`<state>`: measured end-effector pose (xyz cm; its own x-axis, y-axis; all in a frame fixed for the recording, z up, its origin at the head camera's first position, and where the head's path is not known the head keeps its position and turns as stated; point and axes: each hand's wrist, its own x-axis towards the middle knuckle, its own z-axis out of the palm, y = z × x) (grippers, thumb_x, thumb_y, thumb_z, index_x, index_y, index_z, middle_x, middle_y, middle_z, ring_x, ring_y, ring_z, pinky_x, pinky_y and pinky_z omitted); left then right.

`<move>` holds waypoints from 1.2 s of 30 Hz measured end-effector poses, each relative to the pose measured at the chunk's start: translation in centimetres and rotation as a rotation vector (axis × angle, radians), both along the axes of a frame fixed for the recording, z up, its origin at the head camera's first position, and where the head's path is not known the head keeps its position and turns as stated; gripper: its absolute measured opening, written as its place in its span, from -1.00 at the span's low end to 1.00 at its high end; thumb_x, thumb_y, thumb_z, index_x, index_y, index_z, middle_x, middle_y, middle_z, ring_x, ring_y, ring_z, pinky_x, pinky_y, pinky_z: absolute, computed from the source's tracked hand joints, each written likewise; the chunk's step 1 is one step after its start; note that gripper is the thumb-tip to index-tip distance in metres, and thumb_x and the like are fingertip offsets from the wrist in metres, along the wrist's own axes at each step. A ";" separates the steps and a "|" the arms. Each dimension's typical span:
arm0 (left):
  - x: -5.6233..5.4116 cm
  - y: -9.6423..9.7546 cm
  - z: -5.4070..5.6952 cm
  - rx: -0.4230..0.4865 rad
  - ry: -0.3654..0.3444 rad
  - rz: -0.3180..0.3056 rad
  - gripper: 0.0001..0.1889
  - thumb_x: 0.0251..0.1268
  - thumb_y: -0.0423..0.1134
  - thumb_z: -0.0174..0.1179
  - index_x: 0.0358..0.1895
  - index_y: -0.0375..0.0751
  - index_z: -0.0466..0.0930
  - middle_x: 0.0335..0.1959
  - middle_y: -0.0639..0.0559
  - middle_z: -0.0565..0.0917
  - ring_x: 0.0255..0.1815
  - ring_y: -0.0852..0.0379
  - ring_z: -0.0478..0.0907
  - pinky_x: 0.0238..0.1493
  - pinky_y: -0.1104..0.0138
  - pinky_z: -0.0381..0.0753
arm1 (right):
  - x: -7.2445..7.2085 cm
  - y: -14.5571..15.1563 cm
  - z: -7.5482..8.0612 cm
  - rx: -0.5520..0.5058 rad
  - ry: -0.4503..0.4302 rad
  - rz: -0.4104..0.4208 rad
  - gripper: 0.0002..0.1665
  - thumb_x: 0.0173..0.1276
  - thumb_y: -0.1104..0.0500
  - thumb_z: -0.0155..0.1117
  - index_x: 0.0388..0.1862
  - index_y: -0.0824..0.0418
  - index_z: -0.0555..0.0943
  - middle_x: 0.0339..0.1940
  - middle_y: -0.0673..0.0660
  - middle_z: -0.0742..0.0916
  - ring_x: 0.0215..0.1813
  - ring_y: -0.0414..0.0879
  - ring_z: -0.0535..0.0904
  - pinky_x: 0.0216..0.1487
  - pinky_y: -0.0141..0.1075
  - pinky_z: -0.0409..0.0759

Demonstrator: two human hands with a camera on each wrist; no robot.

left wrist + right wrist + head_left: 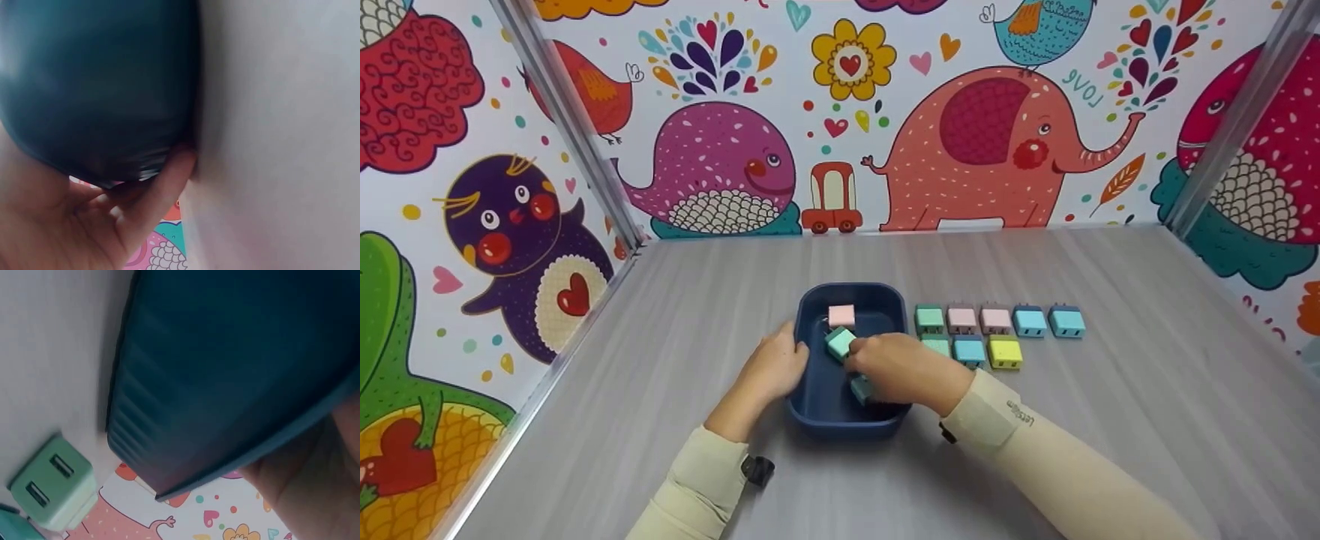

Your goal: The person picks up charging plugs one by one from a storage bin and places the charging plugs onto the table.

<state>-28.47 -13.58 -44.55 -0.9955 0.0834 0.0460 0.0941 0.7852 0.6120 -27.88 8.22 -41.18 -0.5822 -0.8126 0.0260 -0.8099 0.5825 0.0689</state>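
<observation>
A dark blue plastic bin [849, 429] stands on the table, and my left hand [775, 362] holds it by its left wall. In the left wrist view, fingers [163, 194] curve against the outside of the bin. My right hand [896, 369] reaches over the right rim into the bin, fingers pointing down; I cannot tell whether they pinch anything. Inside lie a pink USB charger plug [841, 316] near the far end, a mint green charger plug [841, 343] at the right fingertips, and a blue-looking charger plug [861, 389] partly under the right hand.
Right of the bin, charger plugs stand in two rows. Behind are a green plug [928, 319], two pink ones [961, 319] and two blue ones [1066, 322]. In front are a partly covered green plug [936, 345], a blue plug [968, 350] and a yellow plug [1005, 352]. Printed walls surround the table.
</observation>
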 end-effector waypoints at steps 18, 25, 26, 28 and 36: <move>-0.1 0.2 0.0 -0.020 -0.013 0.014 -0.43 0.65 -0.25 -0.02 0.55 -0.55 0.28 0.43 -0.48 0.51 0.45 -0.34 0.50 0.43 -0.16 0.48 | 0.8 1.1 1.8 -0.178 -0.206 -0.077 -0.52 0.20 0.16 0.71 0.12 0.20 0.83 -0.05 0.13 0.84 -0.17 -0.14 0.73 0.00 -0.20 0.79; -0.2 0.2 -0.1 -0.016 -0.020 0.008 -0.43 0.66 -0.24 -0.05 0.55 -0.55 0.29 0.47 -0.45 0.49 0.48 -0.33 0.47 0.45 -0.16 0.45 | 0.6 4.4 4.4 -0.274 -0.173 -0.171 -0.47 0.17 0.18 0.73 0.14 0.20 0.82 -0.02 0.14 0.81 -0.08 -0.07 0.74 -0.01 -0.17 0.79; -0.2 0.2 -0.1 -0.014 -0.025 0.007 -0.43 0.66 -0.24 -0.05 0.56 -0.55 0.27 0.48 -0.45 0.47 0.50 -0.33 0.45 0.47 -0.16 0.43 | 0.5 4.9 4.6 -0.279 -0.168 -0.188 -0.46 0.17 0.18 0.73 0.15 0.21 0.81 0.00 0.15 0.81 -0.06 -0.05 0.75 0.00 -0.15 0.79; -0.2 0.2 -0.1 -0.012 -0.028 0.005 -0.41 0.66 -0.24 -0.05 0.57 -0.55 0.25 0.50 -0.45 0.44 0.51 -0.34 0.43 0.48 -0.16 0.41 | 0.3 6.1 4.9 -0.288 -0.162 -0.222 -0.42 0.15 0.17 0.75 0.17 0.22 0.80 0.03 0.17 0.81 -0.04 -0.03 0.76 0.01 -0.13 0.79; -0.1 0.0 0.0 -0.005 -0.013 0.007 -0.44 0.66 -0.25 -0.04 0.56 -0.50 0.30 0.44 -0.44 0.51 0.45 -0.33 0.50 0.43 -0.16 0.47 | -0.5 10.2 5.5 -0.370 -0.190 -0.303 -0.41 0.11 0.24 0.76 0.15 0.26 0.79 0.00 0.18 0.79 -0.04 0.01 0.75 -0.01 -0.07 0.80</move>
